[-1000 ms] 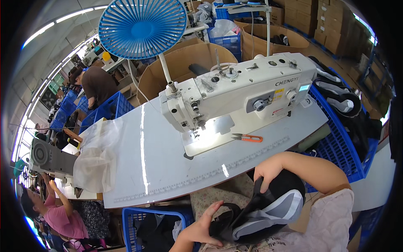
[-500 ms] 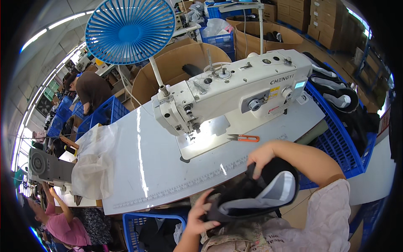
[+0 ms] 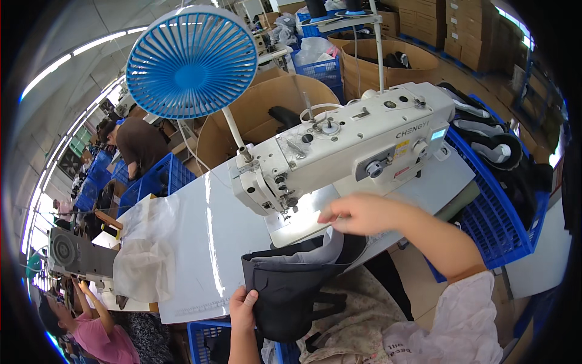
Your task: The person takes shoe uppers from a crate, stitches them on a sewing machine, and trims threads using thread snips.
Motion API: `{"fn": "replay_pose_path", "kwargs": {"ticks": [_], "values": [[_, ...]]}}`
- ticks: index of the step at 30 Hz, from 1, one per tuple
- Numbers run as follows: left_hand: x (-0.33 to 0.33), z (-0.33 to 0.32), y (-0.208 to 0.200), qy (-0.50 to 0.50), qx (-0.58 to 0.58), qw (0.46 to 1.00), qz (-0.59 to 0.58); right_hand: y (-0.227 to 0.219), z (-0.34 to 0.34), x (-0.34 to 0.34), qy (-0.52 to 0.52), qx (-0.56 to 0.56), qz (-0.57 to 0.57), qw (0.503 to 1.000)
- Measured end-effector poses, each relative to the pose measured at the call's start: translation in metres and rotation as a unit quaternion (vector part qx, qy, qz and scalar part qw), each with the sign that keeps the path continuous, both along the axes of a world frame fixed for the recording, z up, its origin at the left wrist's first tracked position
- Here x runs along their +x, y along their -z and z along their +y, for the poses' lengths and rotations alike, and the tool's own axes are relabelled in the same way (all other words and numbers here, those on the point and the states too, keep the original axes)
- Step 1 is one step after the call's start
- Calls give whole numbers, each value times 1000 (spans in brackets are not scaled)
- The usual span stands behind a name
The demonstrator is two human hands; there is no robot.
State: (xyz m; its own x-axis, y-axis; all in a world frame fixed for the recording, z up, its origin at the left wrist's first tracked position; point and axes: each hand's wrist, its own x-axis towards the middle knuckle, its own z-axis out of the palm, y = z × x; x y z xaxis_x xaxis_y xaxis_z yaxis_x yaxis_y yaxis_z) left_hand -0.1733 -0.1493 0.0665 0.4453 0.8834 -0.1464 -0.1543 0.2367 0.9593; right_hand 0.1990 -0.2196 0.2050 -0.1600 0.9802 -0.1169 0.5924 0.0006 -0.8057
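Note:
A black sewn piece with a grey lining (image 3: 285, 291) hangs at the near edge of the sewing table, its lined opening upward and a narrow black strap at its lower right. My left hand (image 3: 244, 308) grips its left side, thumb in front. My right hand (image 3: 347, 213) is over the machine bed, just above the piece's upper right edge; motion blurs its fingers, so whether they hold the edge cannot be told. Beside it is the white sewing machine (image 3: 339, 145), its lamp lighting the needle area (image 3: 294, 217). The orange-handled thread snips are hidden from view.
A blue fan (image 3: 191, 76) stands over the machine's left end. Blue crates with black pieces sit at the right (image 3: 494, 224) and below the table (image 3: 203, 333). Clear plastic sheeting (image 3: 145, 267) covers the table's left edge. Two people work at the left.
The black piece has moved left and turned, showing its outer side. My left hand has shifted left along with it, while my right hand has risen over the machine bed, where the snips lay visible.

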Motion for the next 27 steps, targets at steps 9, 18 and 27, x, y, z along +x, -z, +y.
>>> {"fn": "replay_pose_path", "kwargs": {"ticks": [9, 18, 27], "values": [[19, 11, -8, -24, -56, 998, 9, 1, -45, -72, -91, 269, -452, 846], [37, 5, -5, -39, -81, 996, -5, 73, -12, -85, -43, 340, -513, 787], [44, 13, -7, -50, -95, 993, 57, 85, -3, -69, -140, 218, -446, 856]]}}
